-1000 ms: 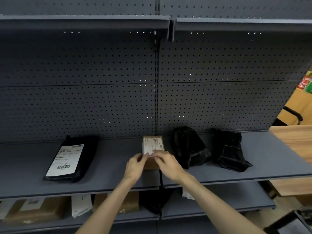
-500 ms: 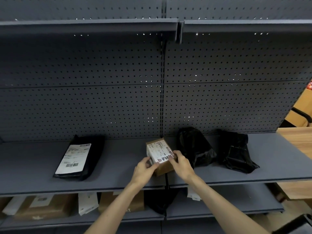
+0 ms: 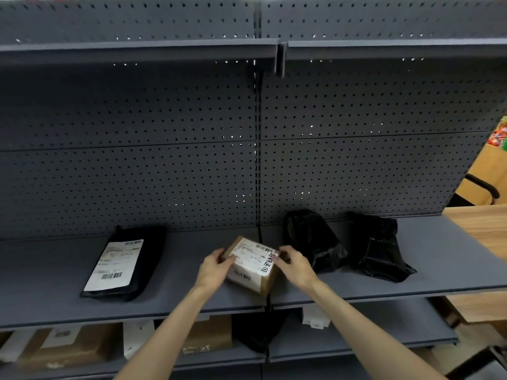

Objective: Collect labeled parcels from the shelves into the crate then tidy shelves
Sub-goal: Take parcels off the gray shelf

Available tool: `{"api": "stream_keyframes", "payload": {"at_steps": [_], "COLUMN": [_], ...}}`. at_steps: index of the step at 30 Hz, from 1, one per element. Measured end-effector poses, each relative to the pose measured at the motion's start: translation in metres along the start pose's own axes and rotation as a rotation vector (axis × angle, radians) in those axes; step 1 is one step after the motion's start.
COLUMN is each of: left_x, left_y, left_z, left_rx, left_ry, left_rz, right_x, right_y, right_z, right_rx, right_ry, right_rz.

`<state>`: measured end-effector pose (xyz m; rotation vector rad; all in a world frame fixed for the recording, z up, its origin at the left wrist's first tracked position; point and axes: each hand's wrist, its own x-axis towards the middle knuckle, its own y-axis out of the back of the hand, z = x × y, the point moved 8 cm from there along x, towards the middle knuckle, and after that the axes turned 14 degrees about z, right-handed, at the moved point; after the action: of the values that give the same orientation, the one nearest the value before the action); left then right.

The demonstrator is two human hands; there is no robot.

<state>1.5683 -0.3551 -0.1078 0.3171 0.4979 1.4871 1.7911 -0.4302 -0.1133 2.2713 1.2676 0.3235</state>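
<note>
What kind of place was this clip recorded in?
Probably a parcel pickup point or stockroom: grey pegboard-backed shelving, a black mailer with a shipping label, and a labelled cardboard box held in both hands.

you're holding a small cardboard box (image 3: 253, 266) with a white label between both hands, tilted, at the front edge of the grey shelf (image 3: 55, 297). your left hand (image 3: 214, 271) grips its left side; your right hand (image 3: 295, 266) pinches the right top edge. left of it a flat black mailer (image 3: 124, 263) with a label lies on the shelf. just right of the box sit two crumpled black bags (image 3: 312, 241) (image 3: 377, 246). the lower shelf (image 3: 384, 333) holds brown boxes (image 3: 68, 346) and white packets (image 3: 137, 337).
</note>
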Motion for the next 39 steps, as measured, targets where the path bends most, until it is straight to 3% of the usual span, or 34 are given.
{"api": "stream_keyframes", "payload": {"at_steps": [3, 8, 18, 30, 39], "left_x": [-0.010, -0.025, -0.025, -0.010, -0.011], "left_y": [-0.003, -0.005, -0.006, 0.042, 0.070], "left_z": [-0.016, -0.026, -0.015, 0.110, 0.169], "left_rx": [-0.021, -0.082, -0.156, -0.390, -0.528], "left_ry": [0.060, 0.096, 0.118, -0.286, -0.447], "left_rz": [-0.013, 0.029, 0.048, 0.137, 0.173], "right_x": [0.000, -0.007, -0.011, 0.008, 0.004], "right_y": [0.000, -0.018, -0.019, 0.059, 0.097], "right_z": [0.005, 0.010, 0.001, -0.120, -0.179], "right_rx": [-0.016, -0.009, 0.108, 0.357, 0.408], "right_ry": [-0.085, -0.129, -0.033, 0.333, 0.485], "right_rz": [0.081, 0.042, -0.034, 0.133, 0.207]}}
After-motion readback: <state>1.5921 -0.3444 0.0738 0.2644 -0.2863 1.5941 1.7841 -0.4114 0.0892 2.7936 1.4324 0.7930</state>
